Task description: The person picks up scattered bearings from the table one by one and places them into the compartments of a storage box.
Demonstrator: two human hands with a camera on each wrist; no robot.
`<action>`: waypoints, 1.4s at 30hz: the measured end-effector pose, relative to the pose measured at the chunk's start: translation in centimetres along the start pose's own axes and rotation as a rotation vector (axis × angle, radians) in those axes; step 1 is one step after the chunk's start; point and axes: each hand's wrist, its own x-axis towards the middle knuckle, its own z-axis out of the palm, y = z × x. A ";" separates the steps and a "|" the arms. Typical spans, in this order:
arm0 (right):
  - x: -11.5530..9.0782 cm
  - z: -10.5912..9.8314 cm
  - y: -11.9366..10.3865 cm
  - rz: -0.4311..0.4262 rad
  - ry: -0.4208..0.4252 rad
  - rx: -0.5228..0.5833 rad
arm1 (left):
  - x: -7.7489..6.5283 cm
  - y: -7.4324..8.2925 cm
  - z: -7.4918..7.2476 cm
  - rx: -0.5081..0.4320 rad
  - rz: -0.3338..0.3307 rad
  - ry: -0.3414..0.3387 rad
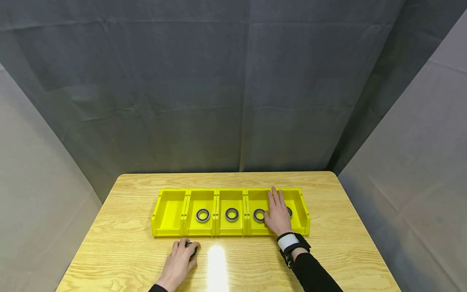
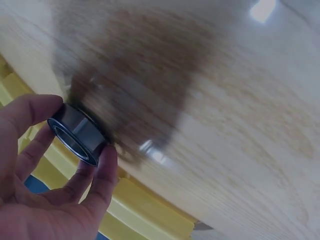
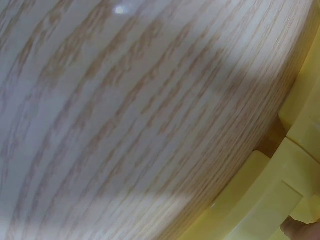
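Observation:
In front of the yellow bins, my left hand (image 1: 177, 261) pinches a ball bearing (image 2: 80, 132) between thumb and fingers, a dark-sealed metal ring held tilted above the wood. My right hand (image 1: 278, 217) lies over the divider between the two rightmost bins, fingers stretched toward the back wall. Just left of that hand is a bearing (image 1: 258, 215); another bearing (image 1: 290, 212) shows partly from behind its right side. Only a fingertip (image 3: 295, 227) of the right hand appears in the right wrist view. Whether this hand touches either bearing is hidden.
Several yellow bins (image 1: 200, 231) stand side by side in a row on the wooden table (image 1: 138, 251). One bearing (image 1: 202, 215) lies in the second bin from the left, another (image 1: 232, 214) in the middle bin. Grey cloth (image 1: 233, 101) hangs behind the table.

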 end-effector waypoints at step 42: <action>0.0 0.3 0.2 0.020 -0.009 0.006 | 6.7 -4.9 -5.2 -0.153 -0.127 0.192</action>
